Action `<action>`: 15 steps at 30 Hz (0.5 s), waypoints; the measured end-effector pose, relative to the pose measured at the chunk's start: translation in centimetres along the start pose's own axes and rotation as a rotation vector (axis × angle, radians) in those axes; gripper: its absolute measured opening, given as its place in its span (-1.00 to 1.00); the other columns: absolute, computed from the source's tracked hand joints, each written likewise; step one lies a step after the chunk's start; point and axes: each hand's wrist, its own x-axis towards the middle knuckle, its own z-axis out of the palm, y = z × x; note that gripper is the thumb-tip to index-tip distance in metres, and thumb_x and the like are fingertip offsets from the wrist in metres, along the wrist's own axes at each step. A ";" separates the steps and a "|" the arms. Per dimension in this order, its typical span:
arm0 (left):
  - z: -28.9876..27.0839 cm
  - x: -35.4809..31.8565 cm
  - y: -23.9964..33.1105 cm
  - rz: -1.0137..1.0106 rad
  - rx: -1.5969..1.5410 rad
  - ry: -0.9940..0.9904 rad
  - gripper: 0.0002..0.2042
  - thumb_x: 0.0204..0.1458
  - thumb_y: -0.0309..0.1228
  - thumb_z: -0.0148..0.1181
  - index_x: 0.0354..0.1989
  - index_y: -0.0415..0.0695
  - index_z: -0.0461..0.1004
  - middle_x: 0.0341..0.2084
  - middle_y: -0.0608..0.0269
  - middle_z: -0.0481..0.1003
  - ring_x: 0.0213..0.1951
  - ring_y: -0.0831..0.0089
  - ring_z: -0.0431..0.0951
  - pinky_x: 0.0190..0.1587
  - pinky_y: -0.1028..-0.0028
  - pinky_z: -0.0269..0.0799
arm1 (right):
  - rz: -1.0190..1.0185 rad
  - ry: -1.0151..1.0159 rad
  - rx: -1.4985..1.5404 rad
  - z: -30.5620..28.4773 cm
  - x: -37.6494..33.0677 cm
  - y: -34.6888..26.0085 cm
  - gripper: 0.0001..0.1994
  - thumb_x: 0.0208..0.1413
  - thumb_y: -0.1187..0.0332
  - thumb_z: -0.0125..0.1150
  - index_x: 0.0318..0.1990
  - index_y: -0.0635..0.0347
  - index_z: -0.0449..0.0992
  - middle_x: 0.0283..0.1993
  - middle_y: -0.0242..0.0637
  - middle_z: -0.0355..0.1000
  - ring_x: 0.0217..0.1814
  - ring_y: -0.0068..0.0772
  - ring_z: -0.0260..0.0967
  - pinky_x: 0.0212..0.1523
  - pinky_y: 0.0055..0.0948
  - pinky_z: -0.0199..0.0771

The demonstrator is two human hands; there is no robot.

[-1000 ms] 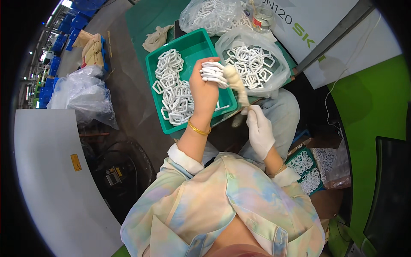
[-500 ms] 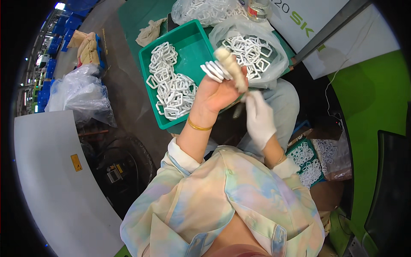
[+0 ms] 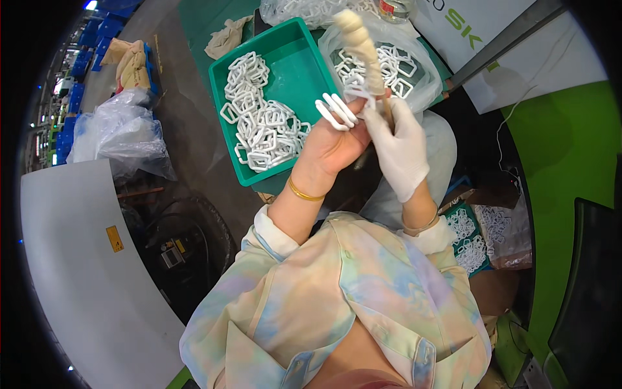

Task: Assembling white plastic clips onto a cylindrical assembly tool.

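My bare left hand, palm up, has curled fingers holding several white angular loop-shaped links, fanned out. In its white glove, my right hand closes around the wooden handle of a stick whose long head is wrapped in cream cloth-like material. One white link sits at the lower end of the wrapped head, between the two hands; whether it encircles the stick cannot be told. Left of the hands, a green tray holds a heap of the same links.
Behind the hands, a clear plastic bag holds more white links. Another bag and a clear bottle lie at the far edge, with a crumpled cloth left of them. Low on the right stands a smaller tray of links.
The wrapped stick has moved up and away from me. My right hand has moved up and closer to my left hand, and a link now shows beside the stick's head.
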 end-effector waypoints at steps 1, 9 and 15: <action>-0.3 -0.1 0.2 0.037 0.024 -0.052 -0.67 0.24 -0.53 0.08 0.17 -0.24 0.38 0.09 0.04 0.46 0.17 0.21 0.44 0.28 0.22 0.38 | 0.022 0.030 0.023 -0.2 0.4 0.7 -0.79 0.19 0.30 0.26 -0.19 0.28 0.47 -0.43 -0.35 0.40 -0.39 -0.63 0.28 -0.34 -0.50 0.35; 0.7 -0.9 0.3 0.059 0.169 0.006 -0.67 0.22 -0.57 0.09 0.16 -0.24 0.40 0.11 0.04 0.45 0.21 0.19 0.41 0.30 0.19 0.35 | 0.114 0.020 0.004 -1.4 0.9 1.4 -0.74 0.19 0.26 0.27 -0.19 0.32 0.49 -0.46 -0.34 0.40 -0.38 -0.66 0.25 -0.33 -0.49 0.36; 0.9 -0.9 1.0 0.099 0.186 -0.006 -0.67 0.18 -0.62 0.09 0.14 -0.24 0.41 0.16 -0.03 0.41 0.25 0.12 0.38 0.39 0.04 0.21 | -0.008 0.052 -0.070 -2.3 0.6 1.8 -0.78 0.33 0.29 0.09 -0.22 0.30 0.48 -0.47 -0.40 0.32 -0.40 -0.65 0.20 -0.35 -0.51 0.29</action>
